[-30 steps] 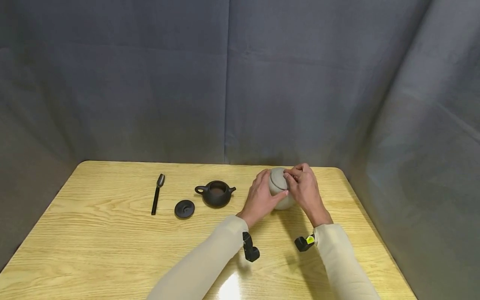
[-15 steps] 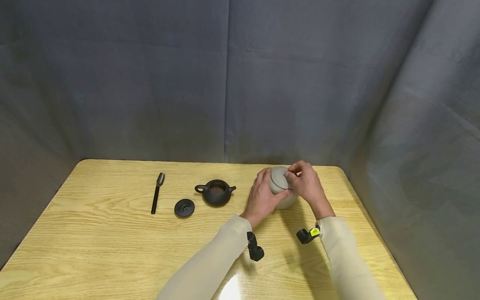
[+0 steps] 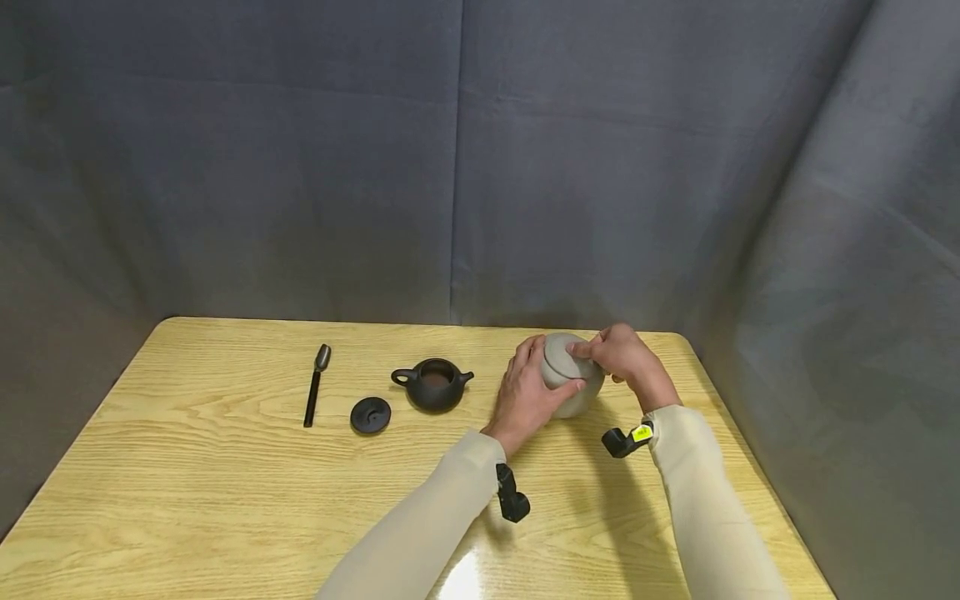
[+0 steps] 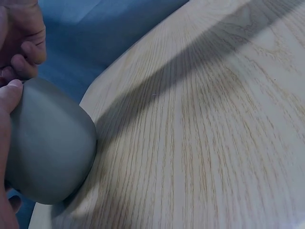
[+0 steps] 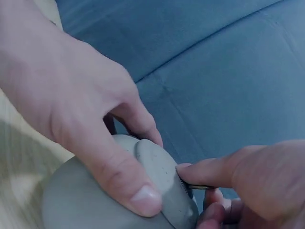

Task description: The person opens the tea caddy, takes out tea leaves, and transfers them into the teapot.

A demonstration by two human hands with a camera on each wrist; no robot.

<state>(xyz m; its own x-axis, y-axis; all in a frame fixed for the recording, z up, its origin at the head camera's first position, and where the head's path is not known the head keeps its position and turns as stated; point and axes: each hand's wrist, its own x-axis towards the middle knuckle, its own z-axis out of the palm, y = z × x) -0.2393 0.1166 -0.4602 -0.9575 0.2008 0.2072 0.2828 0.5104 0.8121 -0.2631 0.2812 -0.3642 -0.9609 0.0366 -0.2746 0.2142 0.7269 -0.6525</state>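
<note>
A rounded grey lidded jar [image 3: 567,398] stands near the back right of the table. My left hand [image 3: 522,404] grips it from the left, thumb across the front and fingers round the far side. The jar's lid [image 3: 564,356] sits on top. At the lid's right part, my right hand [image 3: 628,360] pinches a thin handle-like piece between thumb and curled fingers; in the right wrist view this thin handle [image 5: 199,187] shows only partly under the thumb. The jar's body [image 4: 52,143] fills the left of the left wrist view.
Left of the jar is a dark lidless teapot [image 3: 435,398], spout toward the jar. Its round lid [image 3: 371,415] lies to its front left. A black-handled scoop [image 3: 317,385] lies further left. Grey curtains [image 3: 300,167] surround the wooden table [image 3: 225,500].
My right hand has shifted a little to the right, its wrist swinging outward at the lid. The left hand keeps its grip on the jar, which appears slightly turned or shifted right.
</note>
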